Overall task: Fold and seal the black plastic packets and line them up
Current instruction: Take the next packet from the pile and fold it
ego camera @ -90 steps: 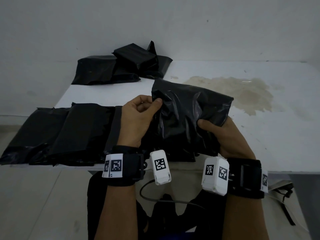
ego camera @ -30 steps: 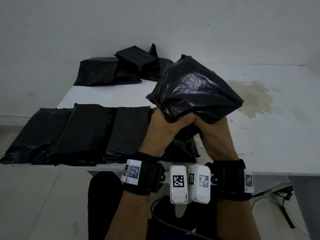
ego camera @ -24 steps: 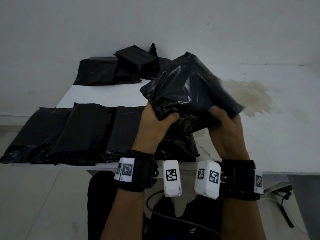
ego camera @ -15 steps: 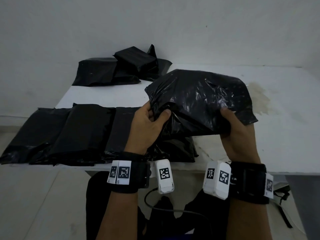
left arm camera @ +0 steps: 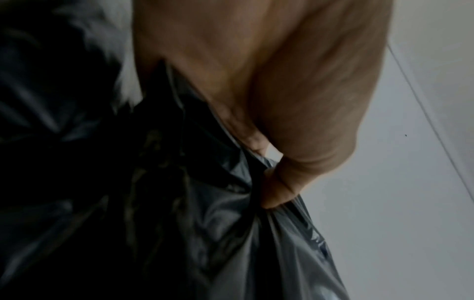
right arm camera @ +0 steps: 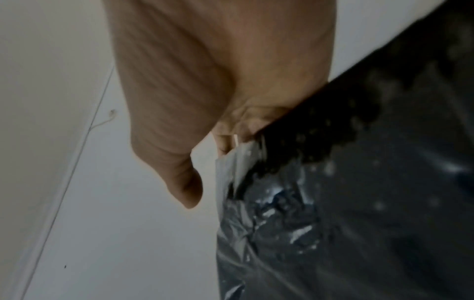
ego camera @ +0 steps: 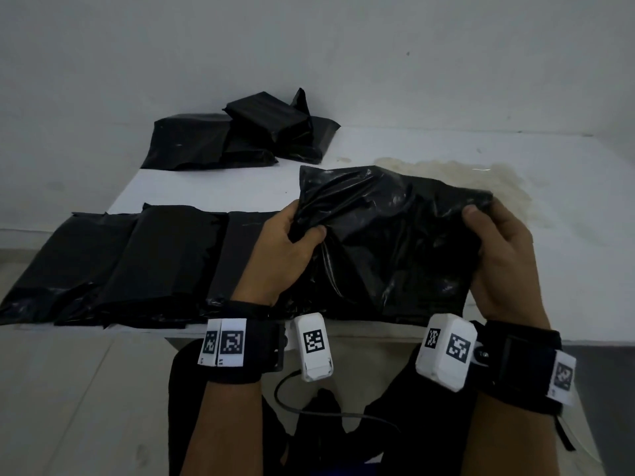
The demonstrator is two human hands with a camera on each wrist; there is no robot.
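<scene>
- Packet in hand: crumpled black plastic, spread wide just above the near edge of the white table, at the right end of the row.
- Left hand pinches the packet's upper left corner, thumb over the gathered film; the left wrist view shows that thumb dug into a bunched fold.
- Right hand grips the upper right edge, fingers curled behind; the right wrist view is blurred, but a pale strip at the edge may be the adhesive flap.
- Finished row lies flat along the near edge to the left, packets side by side and touching.
- Unprocessed pile sits well apart by the far wall.
- Step, as I judge it: the packet is being flattened and squared, not yet folded or sealed.
- Next move calls for laying it flat, turning the open end over and pressing it shut, then setting it beside the row's last packet.
</scene>
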